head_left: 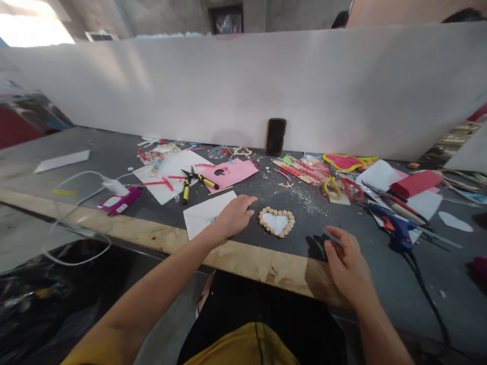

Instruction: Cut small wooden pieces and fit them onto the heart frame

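Observation:
My left hand (236, 215) reaches over a white paper sheet (201, 215), fingers stretched out and holding nothing. Just right of its fingertips lies a heart-shaped piece (276, 223), with a white middle and a rim of small beige, bead-like bits. My right hand (348, 261) hovers above the table's front edge, to the right of the heart. Its thumb and forefinger come close together round what seems a thin greyish sliver, too small to name. A shadow falls on the table beside that hand.
Behind the heart, a phone (276, 137) leans on a white panel (236, 86). Yellow-black pliers (193, 182) and pink paper (234, 175) lie left. Right are scissors (334, 188), a blue glue gun (397, 225) with its cord, and a red block (416, 182). A purple-white device (119, 201) trails a cable.

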Action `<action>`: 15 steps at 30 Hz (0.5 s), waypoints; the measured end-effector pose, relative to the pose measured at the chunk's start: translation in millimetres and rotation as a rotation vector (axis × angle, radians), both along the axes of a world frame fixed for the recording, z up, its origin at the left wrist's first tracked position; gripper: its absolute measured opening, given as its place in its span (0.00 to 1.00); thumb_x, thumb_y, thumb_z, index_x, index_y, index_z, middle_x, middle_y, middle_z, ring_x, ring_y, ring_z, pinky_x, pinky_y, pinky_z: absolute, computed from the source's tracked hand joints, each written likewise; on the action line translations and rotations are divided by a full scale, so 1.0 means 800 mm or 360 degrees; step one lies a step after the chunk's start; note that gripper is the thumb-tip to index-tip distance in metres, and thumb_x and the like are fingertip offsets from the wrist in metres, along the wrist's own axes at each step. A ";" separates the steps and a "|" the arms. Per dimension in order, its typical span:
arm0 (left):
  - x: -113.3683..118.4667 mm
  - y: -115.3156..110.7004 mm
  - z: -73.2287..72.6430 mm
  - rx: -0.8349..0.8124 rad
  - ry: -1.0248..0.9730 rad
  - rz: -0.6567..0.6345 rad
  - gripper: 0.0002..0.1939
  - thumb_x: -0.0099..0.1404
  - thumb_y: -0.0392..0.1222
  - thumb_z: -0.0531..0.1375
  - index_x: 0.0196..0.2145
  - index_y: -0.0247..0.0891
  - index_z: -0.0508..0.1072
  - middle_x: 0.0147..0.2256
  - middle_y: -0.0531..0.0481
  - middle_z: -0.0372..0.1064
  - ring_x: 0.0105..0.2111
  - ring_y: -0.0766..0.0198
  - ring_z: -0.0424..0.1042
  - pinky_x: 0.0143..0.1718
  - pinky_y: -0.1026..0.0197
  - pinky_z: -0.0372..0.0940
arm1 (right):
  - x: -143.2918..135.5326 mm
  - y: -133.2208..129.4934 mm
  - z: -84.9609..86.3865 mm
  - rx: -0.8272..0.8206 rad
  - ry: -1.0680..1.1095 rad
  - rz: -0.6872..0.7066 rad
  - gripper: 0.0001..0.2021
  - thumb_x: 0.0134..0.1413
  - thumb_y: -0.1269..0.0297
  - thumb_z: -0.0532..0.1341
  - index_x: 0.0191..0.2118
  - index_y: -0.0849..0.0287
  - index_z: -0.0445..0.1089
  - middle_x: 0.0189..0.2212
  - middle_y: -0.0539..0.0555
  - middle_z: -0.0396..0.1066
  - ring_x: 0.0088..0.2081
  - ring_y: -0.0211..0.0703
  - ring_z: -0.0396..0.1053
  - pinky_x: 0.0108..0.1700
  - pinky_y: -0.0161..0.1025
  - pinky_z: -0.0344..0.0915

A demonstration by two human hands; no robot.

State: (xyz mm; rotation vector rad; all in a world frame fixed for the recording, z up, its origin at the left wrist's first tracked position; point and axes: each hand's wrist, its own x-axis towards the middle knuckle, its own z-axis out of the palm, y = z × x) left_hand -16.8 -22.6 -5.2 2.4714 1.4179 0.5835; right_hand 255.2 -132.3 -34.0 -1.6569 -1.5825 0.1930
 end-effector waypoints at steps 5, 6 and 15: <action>-0.006 -0.006 -0.005 0.0061 -0.0005 0.0003 0.18 0.64 0.33 0.53 0.52 0.32 0.67 0.50 0.40 0.68 0.53 0.55 0.65 0.55 0.51 0.61 | -0.001 0.000 -0.006 0.0069 -0.0073 -0.0036 0.13 0.55 0.60 0.52 0.45 0.58 0.65 0.43 0.60 0.65 0.47 0.48 0.64 0.49 0.51 0.65; -0.007 -0.007 -0.006 0.0075 -0.0001 0.0000 0.18 0.64 0.34 0.53 0.52 0.33 0.67 0.50 0.40 0.69 0.53 0.55 0.65 0.56 0.50 0.60 | -0.002 -0.001 -0.008 0.0082 -0.0090 -0.0040 0.14 0.55 0.60 0.52 0.45 0.58 0.65 0.43 0.60 0.65 0.48 0.49 0.63 0.50 0.52 0.64; 0.006 -0.012 -0.021 0.0236 -0.0002 -0.0064 0.14 0.66 0.39 0.55 0.49 0.36 0.69 0.49 0.41 0.69 0.54 0.54 0.64 0.55 0.49 0.59 | -0.006 -0.007 -0.011 0.0129 -0.0199 -0.0059 0.13 0.56 0.62 0.52 0.45 0.57 0.67 0.44 0.60 0.65 0.49 0.49 0.63 0.51 0.53 0.62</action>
